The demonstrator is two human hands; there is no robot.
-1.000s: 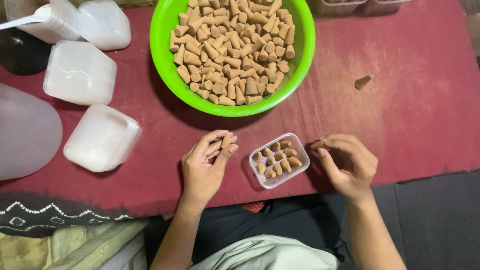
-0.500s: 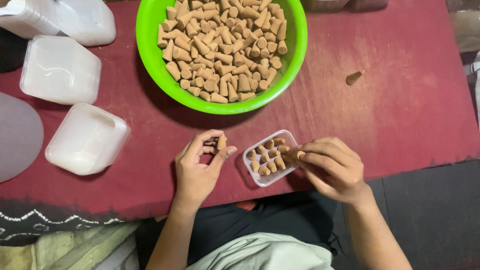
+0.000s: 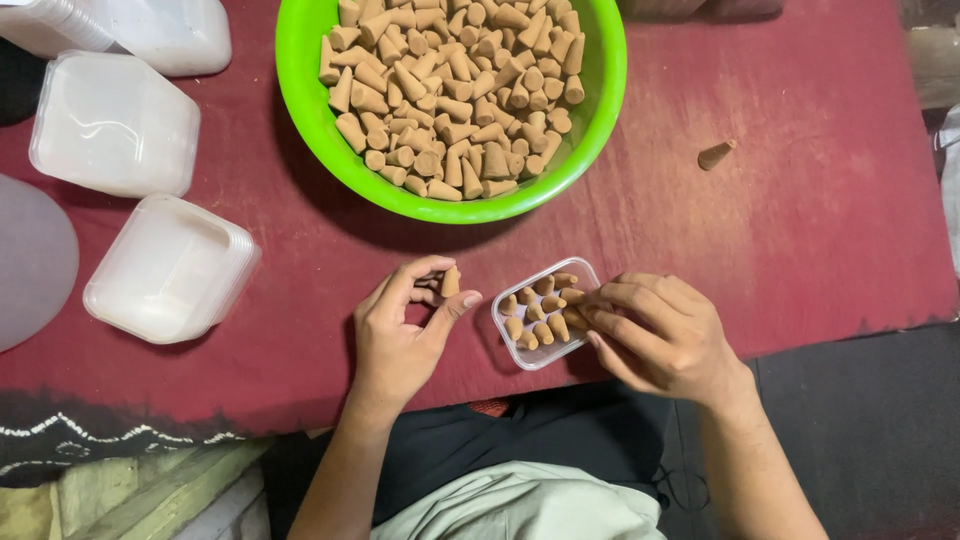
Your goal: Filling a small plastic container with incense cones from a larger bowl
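Two lid stacks [image 3: 140,195] flank green bowl [image 3: 320,130].

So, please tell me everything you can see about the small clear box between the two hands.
The box is a small, shallow tray of clear plastic with rounded corners and no lid on it. It lies flat on the red cloth, turned a little askew, just below the green bowl. Inside lie about a dozen tan cones, packed close in rows. The right hand has its fingertips at the box's right edge, over the cones. The left hand, holding one cone, does not touch it.
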